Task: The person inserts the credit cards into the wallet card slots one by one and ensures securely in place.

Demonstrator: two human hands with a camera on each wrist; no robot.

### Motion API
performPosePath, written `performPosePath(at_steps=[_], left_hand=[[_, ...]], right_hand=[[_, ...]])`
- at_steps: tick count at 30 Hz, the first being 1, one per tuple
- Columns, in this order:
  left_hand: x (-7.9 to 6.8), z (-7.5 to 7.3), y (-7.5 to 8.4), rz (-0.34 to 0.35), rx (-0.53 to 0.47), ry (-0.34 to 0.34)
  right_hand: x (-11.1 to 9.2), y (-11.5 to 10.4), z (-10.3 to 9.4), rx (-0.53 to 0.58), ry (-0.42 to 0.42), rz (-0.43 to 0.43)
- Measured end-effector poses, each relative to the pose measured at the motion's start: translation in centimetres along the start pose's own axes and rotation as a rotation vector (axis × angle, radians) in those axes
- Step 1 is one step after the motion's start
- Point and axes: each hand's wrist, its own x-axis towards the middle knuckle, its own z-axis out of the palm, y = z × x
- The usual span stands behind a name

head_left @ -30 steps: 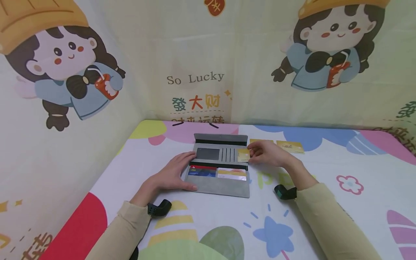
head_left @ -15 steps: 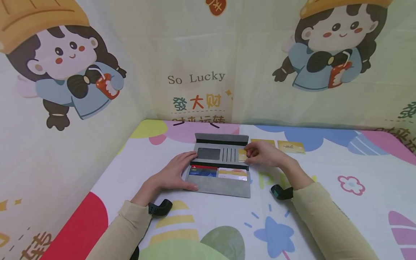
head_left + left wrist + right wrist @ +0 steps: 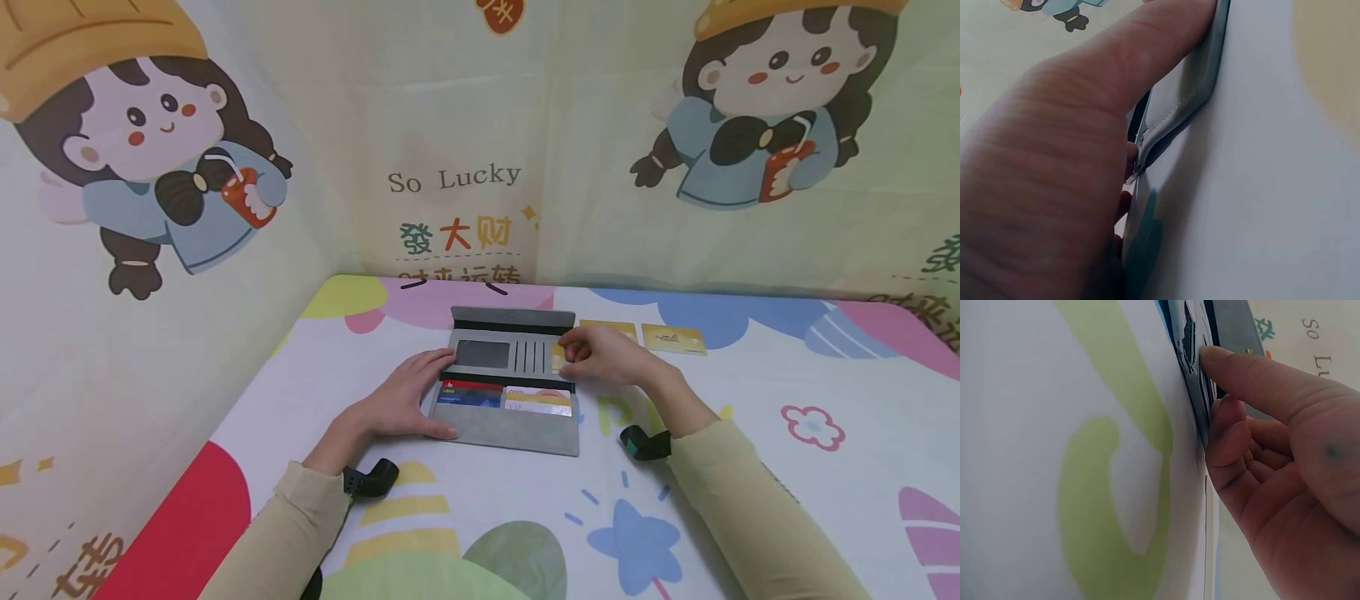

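Observation:
A grey wallet [image 3: 517,437] lies unfolded on the table. My left hand [image 3: 397,398] rests along its left side, fingertips by the upper panel and thumb [image 3: 1147,47] extended over the lower flap's edge. At the wallet's right side, my right hand [image 3: 609,358] pinches a gold card [image 3: 557,357] between thumb and curled fingers. Most of that card is inside the right-hand slot or hidden by the fingers. Two cards sit in the lower pockets: a blue one with a red top [image 3: 468,395] and a white-and-gold VIP card [image 3: 537,400].
Behind the right hand lie two more gold cards, one [image 3: 619,330] partly covered by the hand, the other [image 3: 673,338] farther right. A printed cloth [image 3: 630,492] covers the table, and a patterned curtain [image 3: 450,108] stands behind it.
My right hand has shifted left with the gold card, and less of the card shows now. The left hand and wallet stay put; the view has drifted slightly.

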Motion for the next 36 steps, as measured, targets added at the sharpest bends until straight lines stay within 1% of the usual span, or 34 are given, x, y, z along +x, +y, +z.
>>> performPosePath(at_steps=[4,11,17,20,23,30,36], left_hand=[[0.0,-0.1,0.0,-0.004,0.001,-0.002],[0.0,-0.1,0.0,-0.007,-0.004,-0.002],[0.0,-0.1,0.1,-0.005,-0.003,-0.007],[0.1,-0.2,0.1,-0.004,-0.005,-0.007],[0.1,-0.2,0.2,-0.006,-0.005,-0.007],[0.1,-0.4,0.2,-0.008,-0.007,-0.01],[0.0,-0.4,0.1,-0.013,-0.012,-0.011]], right_hand=[[0.1,-0.1,0.0,-0.005,0.002,0.003],[0.2,-0.3,0.2,-0.005,-0.004,0.035],[-0.1,-0.4,0.0,-0.017,0.006,0.028],[-0.4,-0.3,-0.3,-0.019,0.024,0.018],[-0.9,-0.1,-0.7,0.002,0.039,0.026],[-2.0,1.1,-1.8,0.026,0.056,0.062],[-3.1,2.1,-3.0,0.048,0.096,0.072]])
